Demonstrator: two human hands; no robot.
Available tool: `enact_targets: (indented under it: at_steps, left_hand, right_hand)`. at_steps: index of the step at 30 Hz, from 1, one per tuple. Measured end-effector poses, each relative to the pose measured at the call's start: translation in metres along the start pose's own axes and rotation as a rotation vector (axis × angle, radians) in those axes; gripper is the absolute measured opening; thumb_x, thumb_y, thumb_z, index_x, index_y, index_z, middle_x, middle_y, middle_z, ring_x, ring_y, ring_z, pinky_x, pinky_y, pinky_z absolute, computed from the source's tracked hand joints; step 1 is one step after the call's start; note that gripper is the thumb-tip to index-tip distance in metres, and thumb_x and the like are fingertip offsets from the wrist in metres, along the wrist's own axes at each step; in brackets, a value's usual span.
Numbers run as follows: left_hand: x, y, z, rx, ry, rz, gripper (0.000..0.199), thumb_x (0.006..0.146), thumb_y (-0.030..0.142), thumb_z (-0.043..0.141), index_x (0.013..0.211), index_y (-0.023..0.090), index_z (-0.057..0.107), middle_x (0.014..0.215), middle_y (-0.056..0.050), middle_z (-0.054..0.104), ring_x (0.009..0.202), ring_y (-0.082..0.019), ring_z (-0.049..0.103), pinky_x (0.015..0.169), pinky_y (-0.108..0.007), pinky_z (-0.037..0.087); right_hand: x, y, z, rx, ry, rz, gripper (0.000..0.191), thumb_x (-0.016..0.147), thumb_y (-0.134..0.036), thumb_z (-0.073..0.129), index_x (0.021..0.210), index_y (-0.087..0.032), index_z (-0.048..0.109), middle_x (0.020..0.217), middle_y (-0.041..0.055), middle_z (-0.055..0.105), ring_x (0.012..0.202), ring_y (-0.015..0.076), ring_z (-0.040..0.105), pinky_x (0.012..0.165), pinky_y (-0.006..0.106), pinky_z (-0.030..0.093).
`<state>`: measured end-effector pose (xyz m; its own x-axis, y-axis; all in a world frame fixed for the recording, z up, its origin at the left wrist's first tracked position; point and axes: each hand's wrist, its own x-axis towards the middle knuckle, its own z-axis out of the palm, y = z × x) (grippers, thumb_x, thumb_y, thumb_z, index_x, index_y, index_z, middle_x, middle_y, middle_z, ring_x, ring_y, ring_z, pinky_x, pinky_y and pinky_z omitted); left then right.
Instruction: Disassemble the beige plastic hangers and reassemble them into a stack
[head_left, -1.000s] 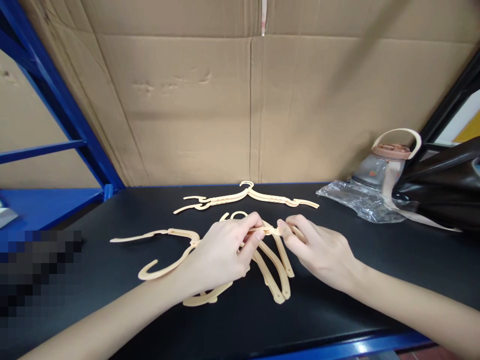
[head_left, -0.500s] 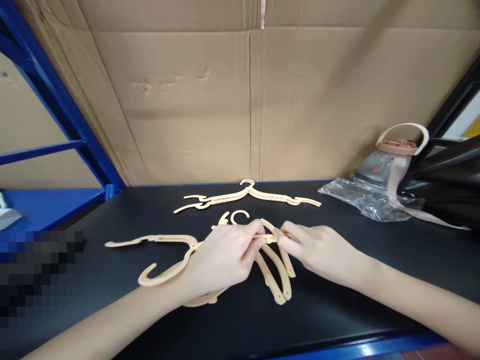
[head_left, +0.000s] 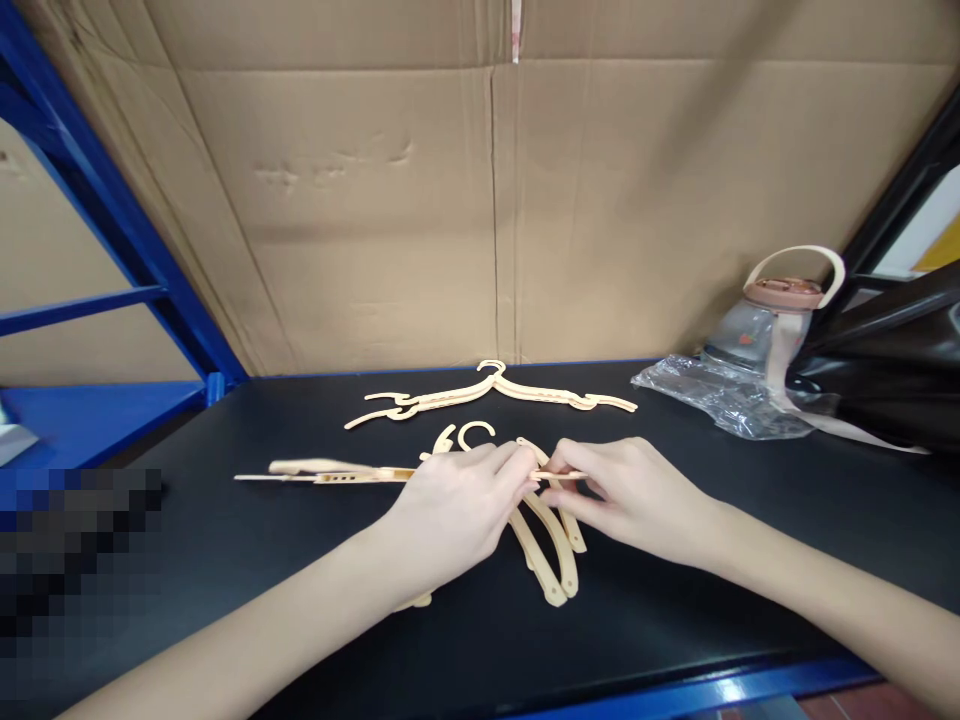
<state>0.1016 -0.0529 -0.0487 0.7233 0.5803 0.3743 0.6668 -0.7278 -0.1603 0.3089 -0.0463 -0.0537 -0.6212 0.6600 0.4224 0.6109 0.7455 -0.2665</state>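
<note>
My left hand (head_left: 469,500) is closed around a cream folding clothes hanger (head_left: 352,473), whose arms stick out to the left, seen nearly edge-on. Just right of it, my right hand (head_left: 637,495) pinches the other end of the same hanger between thumb and fingers. Both hands meet above the table's middle, and my left hand hides the hanger's centre. Under and behind them lie folded cream hangers (head_left: 551,560), partly covered, with one hook (head_left: 476,435) showing. Farther back, an unfolded cream hanger (head_left: 491,388) lies with its hook toward the wall.
The black tabletop (head_left: 675,610) has a blue front edge. A cardboard wall (head_left: 375,220) stands behind it. At the right are a clear bottle (head_left: 757,330) with a strap, a crumpled plastic bag (head_left: 720,395) and a black bag (head_left: 900,360). A blue metal frame (head_left: 120,230) rises at the left.
The held hanger has turned from a flat view with its hook toward me to nearly edge-on. My right fingers have shifted along its right end and spread slightly.
</note>
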Motion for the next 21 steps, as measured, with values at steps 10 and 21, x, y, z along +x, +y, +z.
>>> enact_targets:
  at_steps: [10,21]
  left_hand:
    - [-0.012,-0.03,-0.031,0.377,0.494,0.16,0.05,0.087,0.019,0.051,0.135,0.025,0.038,0.139,-0.006,0.049,0.132,-0.024,0.037,0.11,-0.043,0.027]
    - [-0.017,-0.131,-0.023,0.014,0.036,-0.378,0.044,0.094,0.049,0.029,0.108,0.018,0.056,0.114,-0.008,0.065,0.105,-0.025,0.058,0.103,-0.043,0.03]
  right_hand:
    - [0.012,0.05,-0.012,0.337,0.113,0.335,0.038,0.084,-0.049,0.055,0.064,-0.017,0.051,0.054,-0.0051,0.044,0.051,0.0092,0.037,0.051,0.023,0.026]
    - [0.014,0.11,-0.033,0.354,0.188,0.427,0.039,0.076,-0.051,0.061,0.061,-0.016,0.058,0.053,-0.0039,0.041,0.052,0.0097,0.033,0.051,0.026,0.024]
